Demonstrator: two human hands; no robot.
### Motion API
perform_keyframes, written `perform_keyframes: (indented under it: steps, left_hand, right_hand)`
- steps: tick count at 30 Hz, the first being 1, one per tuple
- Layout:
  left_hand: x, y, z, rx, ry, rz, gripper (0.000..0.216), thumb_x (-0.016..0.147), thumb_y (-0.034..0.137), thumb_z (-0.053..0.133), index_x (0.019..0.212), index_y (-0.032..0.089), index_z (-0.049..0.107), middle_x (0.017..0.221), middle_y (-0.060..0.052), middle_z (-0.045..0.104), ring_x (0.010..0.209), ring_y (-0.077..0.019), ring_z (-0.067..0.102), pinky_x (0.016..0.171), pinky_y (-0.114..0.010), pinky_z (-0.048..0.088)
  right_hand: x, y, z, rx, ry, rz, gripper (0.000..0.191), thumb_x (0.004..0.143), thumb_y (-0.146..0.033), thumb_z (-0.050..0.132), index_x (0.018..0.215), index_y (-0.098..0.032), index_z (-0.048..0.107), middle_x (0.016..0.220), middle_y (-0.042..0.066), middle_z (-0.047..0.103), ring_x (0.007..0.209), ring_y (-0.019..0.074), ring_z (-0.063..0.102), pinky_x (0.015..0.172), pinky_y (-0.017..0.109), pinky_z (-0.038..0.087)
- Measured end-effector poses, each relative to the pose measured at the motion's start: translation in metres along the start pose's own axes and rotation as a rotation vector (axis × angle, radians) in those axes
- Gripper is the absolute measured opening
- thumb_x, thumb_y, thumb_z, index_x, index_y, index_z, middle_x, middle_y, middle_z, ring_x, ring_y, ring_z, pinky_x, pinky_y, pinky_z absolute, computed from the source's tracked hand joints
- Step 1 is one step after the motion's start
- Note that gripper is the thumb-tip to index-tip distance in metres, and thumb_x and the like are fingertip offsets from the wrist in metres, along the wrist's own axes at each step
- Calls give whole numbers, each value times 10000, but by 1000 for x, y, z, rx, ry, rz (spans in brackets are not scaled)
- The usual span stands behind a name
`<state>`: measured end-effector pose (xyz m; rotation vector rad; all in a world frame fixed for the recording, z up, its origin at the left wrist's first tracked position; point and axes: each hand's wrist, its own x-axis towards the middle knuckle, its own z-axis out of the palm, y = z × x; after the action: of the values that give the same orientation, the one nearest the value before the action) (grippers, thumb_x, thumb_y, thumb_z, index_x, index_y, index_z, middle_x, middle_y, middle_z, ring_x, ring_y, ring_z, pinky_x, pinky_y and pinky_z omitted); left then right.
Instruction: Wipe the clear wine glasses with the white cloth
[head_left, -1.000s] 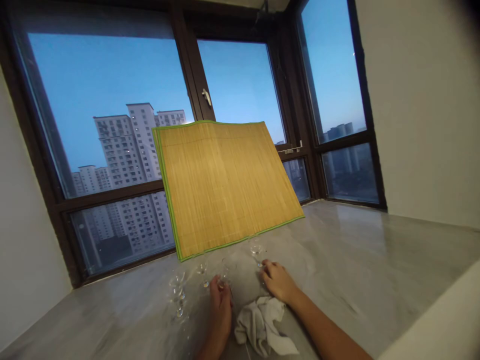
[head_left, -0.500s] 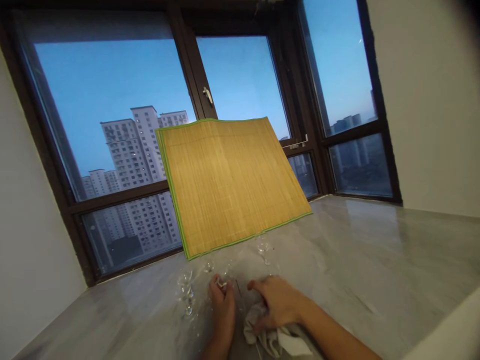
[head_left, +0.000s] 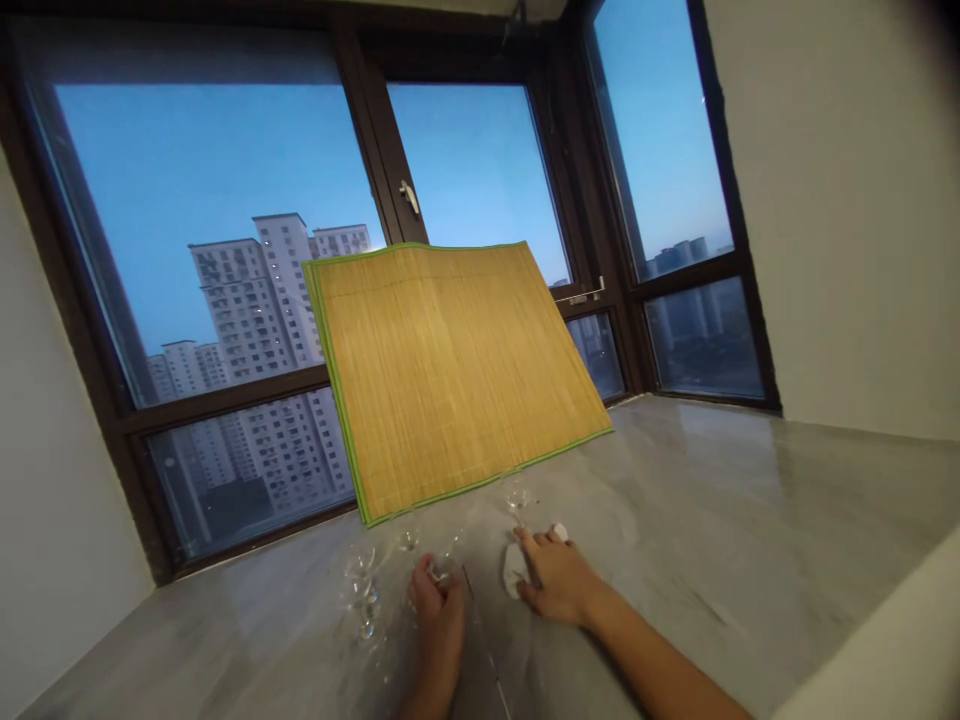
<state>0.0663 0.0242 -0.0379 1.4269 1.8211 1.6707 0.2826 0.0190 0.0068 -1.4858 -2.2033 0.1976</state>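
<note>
My left hand (head_left: 439,605) is closed around what looks like a clear glass, mostly hidden by the fingers, low over the pale stone surface (head_left: 645,560). To its right, my right hand (head_left: 559,578) presses down on a whitish cloth (head_left: 514,570), bunched under the palm and fingers. A clear stemmed glass (head_left: 365,595) is left of my left hand. Two more clear glasses show beyond the hands: a small glass (head_left: 409,541) and another glass (head_left: 517,497) near the mat's lower edge. Their outlines are faint.
A yellow bamboo mat (head_left: 465,370) with green edging leans up against the brown-framed window (head_left: 375,130). A thin dark line (head_left: 487,645) runs along the surface between my forearms. Walls rise at the left and right.
My right hand has moved forward with the cloth, which was bunched nearer to me before. My left hand keeps its grip in nearly the same place. The view has shifted slightly.
</note>
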Motion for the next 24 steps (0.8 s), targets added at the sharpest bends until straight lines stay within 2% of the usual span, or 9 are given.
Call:
perform_keyframes:
  steps: [2,6,9,11,14,16,18,21,24]
  left_hand:
    - [-1,3,-1,6,-12,15,511,776,378,502,1238,175,423,1084,-75,487,926,-201,529,902,-356,447]
    - [-6,10,-3,1,-56,36,500,730,339,523,1193,157,473,902,-29,512,787,-187,530,802,-337,460]
    - [-10,16,-4,9,-120,44,493,716,338,539,1174,163,496,854,-17,531,749,-186,532,756,-323,456]
    - [-12,19,-4,15,-195,42,496,710,340,547,1172,164,500,881,-33,571,748,-189,545,750,-324,458]
    - [-14,20,-4,42,-273,76,487,714,331,545,1171,162,519,1014,-85,619,823,-205,576,807,-341,461]
    - [-14,17,-2,63,-299,105,492,728,331,542,1188,158,531,1091,-109,620,885,-218,585,849,-350,458]
    - [-12,11,-1,76,-310,127,500,750,333,535,1216,152,532,1138,-122,617,948,-231,585,883,-356,451]
    - [-9,3,0,97,-322,158,503,777,325,524,1246,144,537,1197,-134,605,1018,-235,578,923,-350,434]
    - [-9,1,-1,123,-360,174,503,780,299,530,1259,144,552,1214,-134,599,991,-226,586,913,-342,439]
  right_hand:
    - [-1,2,4,47,-32,-4,868,717,-394,671,1476,-125,346,1340,230,559,1224,415,492,979,526,389]
    - [5,7,14,123,13,-30,844,705,-150,604,1487,-91,292,1261,227,606,1207,338,535,987,427,413]
    - [12,10,23,306,119,-83,879,671,-58,543,1495,-117,243,1287,192,586,1188,272,556,994,381,418]
    - [14,9,29,437,236,-123,888,658,-55,547,1486,-145,238,1287,156,568,1153,242,563,991,367,423]
    - [11,1,32,559,331,-173,861,655,-73,577,1454,-182,275,1139,84,590,996,203,594,909,341,464]
    - [8,-6,30,584,330,-218,819,664,-96,609,1424,-200,324,1043,46,592,921,191,596,868,332,475]
    - [4,-11,27,585,323,-272,777,675,-111,630,1400,-209,368,1033,41,596,937,196,595,886,341,471]
    - [0,-15,23,582,302,-356,722,703,-87,594,1387,-217,400,1149,72,602,1053,207,589,964,357,451]
    - [-2,-17,20,565,262,-399,679,734,-76,558,1379,-224,408,1250,88,587,1110,199,590,996,351,448]
